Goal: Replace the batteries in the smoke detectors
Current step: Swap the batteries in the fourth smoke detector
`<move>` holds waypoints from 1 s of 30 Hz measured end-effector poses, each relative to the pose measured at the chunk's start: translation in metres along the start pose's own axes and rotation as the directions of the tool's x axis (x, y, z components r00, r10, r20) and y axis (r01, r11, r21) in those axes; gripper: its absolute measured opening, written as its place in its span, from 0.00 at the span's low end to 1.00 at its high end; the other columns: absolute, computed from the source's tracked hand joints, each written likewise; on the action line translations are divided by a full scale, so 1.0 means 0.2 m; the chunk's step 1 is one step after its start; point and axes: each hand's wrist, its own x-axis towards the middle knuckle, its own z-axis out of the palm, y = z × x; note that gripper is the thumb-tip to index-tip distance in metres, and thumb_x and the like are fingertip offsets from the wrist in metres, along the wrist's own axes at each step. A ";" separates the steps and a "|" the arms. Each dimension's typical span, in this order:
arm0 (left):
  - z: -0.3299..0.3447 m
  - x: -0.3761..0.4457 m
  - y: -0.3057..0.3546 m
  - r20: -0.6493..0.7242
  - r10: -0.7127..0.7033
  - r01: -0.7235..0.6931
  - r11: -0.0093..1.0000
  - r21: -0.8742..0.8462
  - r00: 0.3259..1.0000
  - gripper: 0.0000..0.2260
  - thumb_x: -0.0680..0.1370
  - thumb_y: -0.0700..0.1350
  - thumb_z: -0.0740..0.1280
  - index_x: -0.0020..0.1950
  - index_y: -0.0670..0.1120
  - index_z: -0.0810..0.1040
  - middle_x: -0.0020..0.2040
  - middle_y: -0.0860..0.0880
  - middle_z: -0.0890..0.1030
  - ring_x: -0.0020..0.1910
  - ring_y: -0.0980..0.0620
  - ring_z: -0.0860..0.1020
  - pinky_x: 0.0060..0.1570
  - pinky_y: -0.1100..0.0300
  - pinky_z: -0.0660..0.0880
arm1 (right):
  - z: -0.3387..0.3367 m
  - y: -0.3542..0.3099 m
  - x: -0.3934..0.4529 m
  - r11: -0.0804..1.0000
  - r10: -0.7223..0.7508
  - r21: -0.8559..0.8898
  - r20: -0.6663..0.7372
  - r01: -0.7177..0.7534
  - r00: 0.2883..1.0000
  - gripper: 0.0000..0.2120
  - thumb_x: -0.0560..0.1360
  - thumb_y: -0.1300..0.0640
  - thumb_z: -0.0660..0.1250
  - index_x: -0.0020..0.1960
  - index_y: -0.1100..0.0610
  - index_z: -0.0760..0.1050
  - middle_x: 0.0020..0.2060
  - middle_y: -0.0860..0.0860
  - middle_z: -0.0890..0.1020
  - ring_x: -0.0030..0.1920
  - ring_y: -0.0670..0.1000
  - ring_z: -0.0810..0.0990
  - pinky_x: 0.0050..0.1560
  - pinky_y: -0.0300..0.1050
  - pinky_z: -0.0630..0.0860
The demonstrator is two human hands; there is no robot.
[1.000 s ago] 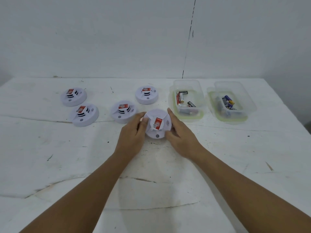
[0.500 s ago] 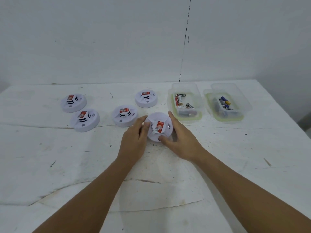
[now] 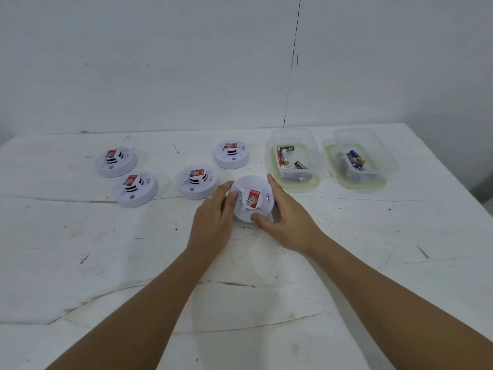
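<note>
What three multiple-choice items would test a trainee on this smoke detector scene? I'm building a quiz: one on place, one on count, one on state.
1. Where do the two battery tubs stand?
A. right of the detectors
B. left of the detectors
C. at the near table edge

2. How many detectors are on the table?
A. three
B. five
C. seven

3. How is the nearest detector held?
A. by no hand
B. by the left hand only
C. by both hands

Key: 1 A, the left tub and right tub stand past the rightmost detector. 2 B, four lie free and one is held. 3 C, the left hand and right hand grip the nearest detector.
</note>
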 end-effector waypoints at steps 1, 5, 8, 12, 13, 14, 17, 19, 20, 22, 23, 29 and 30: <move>0.00 0.00 0.00 0.001 0.001 -0.001 1.000 0.004 1.000 0.16 0.87 0.54 0.56 0.72 0.55 0.75 0.54 0.56 0.84 0.47 0.60 0.80 0.41 0.73 0.71 | 0.00 0.00 0.00 1.000 -0.005 -0.001 0.002 0.005 1.000 0.49 0.74 0.35 0.69 0.85 0.46 0.46 0.80 0.38 0.64 0.78 0.42 0.65 0.75 0.54 0.70; 0.00 0.00 -0.01 0.000 -0.002 0.002 1.000 0.010 1.000 0.16 0.87 0.55 0.56 0.72 0.55 0.75 0.54 0.56 0.84 0.49 0.59 0.80 0.41 0.74 0.70 | 0.00 0.00 0.00 1.000 -0.023 -0.008 -0.001 0.023 1.000 0.48 0.76 0.39 0.70 0.85 0.47 0.46 0.80 0.39 0.64 0.78 0.42 0.65 0.75 0.53 0.70; 0.00 0.00 -0.01 0.005 -0.001 0.001 1.000 0.005 1.000 0.16 0.87 0.55 0.55 0.72 0.55 0.75 0.55 0.56 0.84 0.50 0.57 0.81 0.42 0.73 0.70 | 0.00 0.00 0.00 1.000 -0.023 -0.014 -0.006 0.023 1.000 0.47 0.76 0.39 0.70 0.85 0.46 0.46 0.80 0.38 0.64 0.78 0.42 0.66 0.74 0.52 0.71; 0.01 0.00 -0.01 0.008 -0.001 0.001 1.000 0.010 1.000 0.17 0.87 0.56 0.55 0.72 0.55 0.75 0.55 0.56 0.84 0.49 0.57 0.80 0.42 0.73 0.70 | 0.00 0.01 0.00 1.000 -0.019 -0.006 -0.005 0.019 1.000 0.48 0.76 0.38 0.70 0.85 0.46 0.46 0.80 0.37 0.63 0.78 0.41 0.64 0.75 0.52 0.69; 0.01 0.00 -0.01 0.006 -0.002 0.002 1.000 0.012 1.000 0.17 0.87 0.56 0.55 0.72 0.55 0.75 0.55 0.55 0.84 0.48 0.57 0.80 0.42 0.72 0.69 | 0.00 0.01 0.00 1.000 -0.019 -0.003 -0.005 0.019 1.000 0.48 0.76 0.39 0.70 0.85 0.46 0.46 0.80 0.37 0.62 0.78 0.41 0.63 0.75 0.52 0.69; 0.01 0.00 -0.01 0.004 -0.003 0.002 1.000 0.012 1.000 0.18 0.86 0.57 0.55 0.72 0.55 0.75 0.56 0.55 0.84 0.47 0.58 0.79 0.42 0.72 0.69 | 0.00 0.01 0.00 1.000 -0.018 -0.001 -0.004 0.018 1.000 0.47 0.76 0.40 0.71 0.85 0.46 0.46 0.81 0.37 0.62 0.78 0.41 0.63 0.76 0.51 0.69; 0.01 0.00 -0.01 0.007 0.003 -0.003 1.000 0.008 1.000 0.17 0.87 0.56 0.55 0.72 0.55 0.75 0.54 0.55 0.84 0.44 0.59 0.79 0.40 0.71 0.69 | 0.00 0.01 0.00 1.000 -0.019 -0.003 0.000 0.019 1.000 0.47 0.77 0.41 0.71 0.85 0.47 0.46 0.81 0.38 0.61 0.79 0.41 0.63 0.76 0.51 0.68; 0.01 0.00 -0.01 0.008 0.004 -0.004 1.000 0.011 1.000 0.17 0.87 0.56 0.55 0.72 0.55 0.75 0.54 0.55 0.84 0.43 0.60 0.78 0.40 0.71 0.69 | 0.00 0.01 0.00 1.000 -0.021 -0.006 0.000 0.021 1.000 0.47 0.77 0.41 0.71 0.85 0.47 0.46 0.81 0.38 0.61 0.79 0.42 0.63 0.76 0.50 0.68; 0.01 0.00 -0.02 0.007 0.003 -0.003 1.000 0.014 1.000 0.17 0.87 0.56 0.55 0.72 0.55 0.75 0.54 0.55 0.84 0.43 0.59 0.78 0.40 0.71 0.68 | 0.00 0.01 0.00 1.000 -0.021 -0.007 0.001 0.021 1.000 0.47 0.77 0.41 0.71 0.85 0.47 0.46 0.81 0.38 0.61 0.79 0.42 0.63 0.76 0.50 0.68; 0.01 0.00 -0.02 0.008 0.000 -0.001 1.000 0.022 1.000 0.18 0.87 0.56 0.55 0.73 0.55 0.74 0.56 0.54 0.84 0.45 0.57 0.78 0.41 0.71 0.69 | 0.00 0.01 0.00 1.000 -0.021 -0.008 0.000 0.021 1.000 0.47 0.76 0.41 0.71 0.85 0.47 0.47 0.81 0.39 0.61 0.79 0.42 0.63 0.76 0.50 0.68; 0.01 0.00 -0.03 0.009 0.000 0.000 1.000 0.022 1.000 0.18 0.86 0.56 0.55 0.73 0.54 0.74 0.57 0.53 0.84 0.47 0.56 0.79 0.42 0.71 0.69 | 0.00 0.01 0.00 1.000 -0.020 -0.010 -0.002 0.020 1.000 0.47 0.76 0.41 0.71 0.85 0.47 0.47 0.81 0.38 0.61 0.79 0.41 0.62 0.76 0.50 0.67; 0.01 0.00 -0.02 0.015 -0.002 0.002 1.000 0.014 1.000 0.19 0.86 0.57 0.54 0.74 0.54 0.74 0.59 0.54 0.84 0.53 0.54 0.81 0.46 0.69 0.71 | 0.00 0.01 0.00 1.000 -0.016 -0.013 -0.006 0.015 1.000 0.47 0.76 0.40 0.71 0.85 0.46 0.47 0.81 0.37 0.61 0.79 0.41 0.63 0.76 0.50 0.68; 0.01 0.00 -0.02 0.015 -0.004 0.003 1.000 0.017 1.000 0.19 0.86 0.57 0.54 0.74 0.54 0.74 0.59 0.54 0.84 0.53 0.54 0.81 0.47 0.68 0.72 | 0.00 0.01 0.00 1.000 -0.015 -0.011 -0.006 0.015 1.000 0.47 0.76 0.39 0.71 0.85 0.46 0.47 0.81 0.37 0.61 0.79 0.41 0.63 0.76 0.51 0.68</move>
